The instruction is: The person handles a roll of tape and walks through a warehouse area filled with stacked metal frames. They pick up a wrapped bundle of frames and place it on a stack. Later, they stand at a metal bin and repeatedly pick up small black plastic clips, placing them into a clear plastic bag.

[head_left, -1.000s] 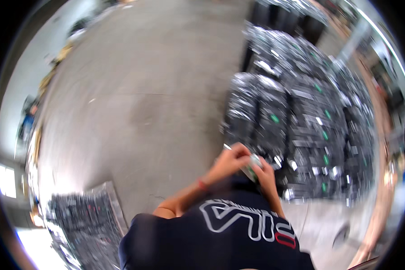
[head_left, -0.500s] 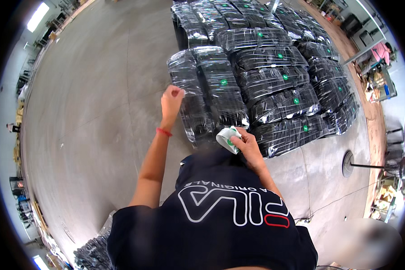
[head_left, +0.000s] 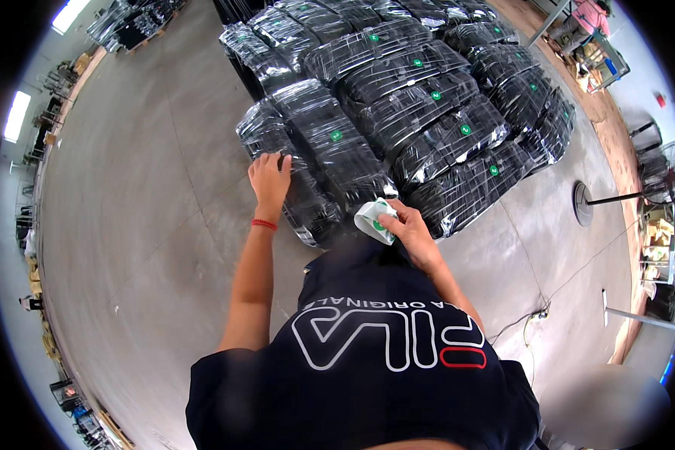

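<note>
My left hand [head_left: 269, 180] lies on the leftmost black bundle [head_left: 306, 205], wrapped in clear film. Its fingers are stretched out over the top; whatever is under them is hidden. In front of my body, my right hand [head_left: 412, 231] pinches a curled white strip of stickers [head_left: 366, 217] with green round stickers on it. The neighbouring bundle [head_left: 345, 161] bears a round green sticker [head_left: 336, 136]. Several more wrapped bundles [head_left: 409, 124] are packed side by side to the right and beyond, many with the same sticker.
A round-based stand [head_left: 582, 203] and a cable [head_left: 517, 321] are on the concrete floor [head_left: 142, 202] to the right. At the far right, a person in pink [head_left: 589, 21] is near a metal cart [head_left: 607, 64]. More wrapped goods [head_left: 127, 26] stand at the far left.
My left hand has gone from pinched fingers beside the bundle to fingers laid out on top of it. The view has turned to the right. My right hand keeps hold of the sticker strip.
</note>
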Tool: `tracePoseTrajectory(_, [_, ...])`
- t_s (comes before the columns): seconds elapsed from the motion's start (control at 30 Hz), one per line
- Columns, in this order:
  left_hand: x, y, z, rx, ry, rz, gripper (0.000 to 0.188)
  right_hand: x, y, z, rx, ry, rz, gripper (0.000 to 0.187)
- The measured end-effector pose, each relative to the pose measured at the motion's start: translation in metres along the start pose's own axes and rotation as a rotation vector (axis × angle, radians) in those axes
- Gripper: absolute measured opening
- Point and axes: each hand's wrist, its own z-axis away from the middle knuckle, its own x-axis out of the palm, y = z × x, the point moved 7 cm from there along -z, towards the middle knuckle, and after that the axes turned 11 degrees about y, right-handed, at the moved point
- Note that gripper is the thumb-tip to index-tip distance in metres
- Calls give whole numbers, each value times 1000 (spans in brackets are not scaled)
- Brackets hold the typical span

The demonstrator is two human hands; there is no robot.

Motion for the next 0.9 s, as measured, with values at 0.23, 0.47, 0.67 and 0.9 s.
tracePoseTrajectory(0.23, [-5, -2, 23, -98, -114, 51, 36, 13, 12, -12, 60, -14, 40, 30])
tracePoseTrajectory(0.47, [0, 15, 35, 45, -13, -12, 43, 20, 23, -23, 91, -22, 44, 27])
tracePoseTrajectory(0.67, [-1, 5, 34, -97, -141, 8, 47, 21, 31, -24, 105, -6, 95, 29])
tracePoseTrajectory(0.9, [-28, 55, 11, 7, -43, 476, 31, 17, 44, -22, 189, 66, 58, 24])
